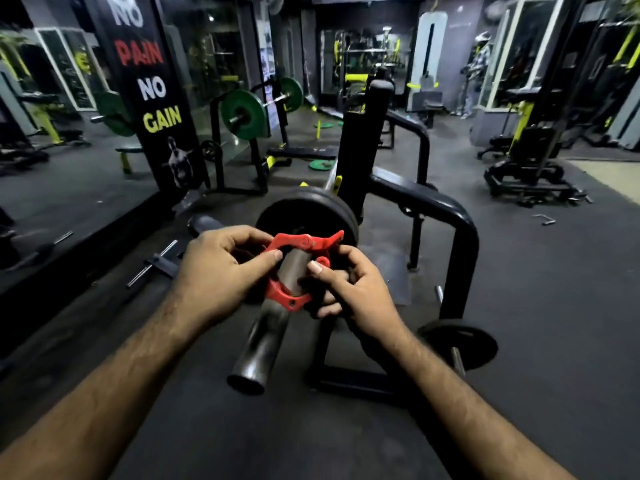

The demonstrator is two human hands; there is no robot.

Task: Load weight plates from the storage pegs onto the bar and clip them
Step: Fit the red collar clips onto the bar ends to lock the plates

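Red clip (pixel 300 268) x1 round bar (pixel 263 341), both hands' grip holding it: left hand (pixel 221 271), right hand (pixel 349 289).

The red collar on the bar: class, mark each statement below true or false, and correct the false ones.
1. Both hands grip the red collar. True: the left hand and right hand hold it from either side.
2. The collar sits around the bar sleeve. True.
3. The collar is pressed flush against the black plates. False: a stretch of bare sleeve shows between them.
4. No plates are loaded on this bar. False: black plates are already on the sleeve, beyond the collar.
5. The barbell on the far rack carries green plates. True.
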